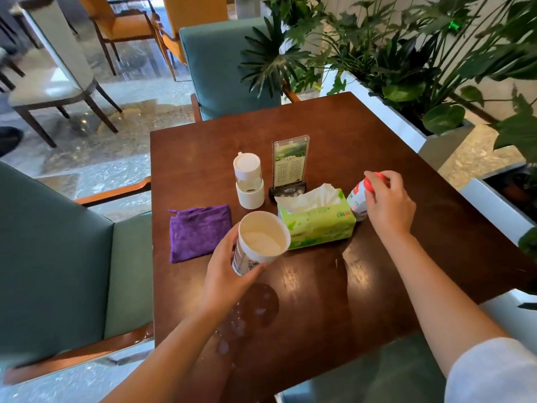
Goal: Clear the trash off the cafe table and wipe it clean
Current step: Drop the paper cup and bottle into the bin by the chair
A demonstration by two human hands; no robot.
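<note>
Left hand [229,271] grips cup [260,242]; right hand [389,202] grips bottle [359,199]

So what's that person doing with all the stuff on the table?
They're clearing a cafe table. The left hand holds a paper cup, lifted and tilted. The right hand grips a small bottle with a red cap beside the green tissue box. A purple cloth lies folded, not used yet, and a wet spill sits near the front edge.

On my table [377,158]: cloth [199,232] left, tissue box [318,225] right, bottle [249,181] and menu stand [289,164] behind (side by side).
</note>
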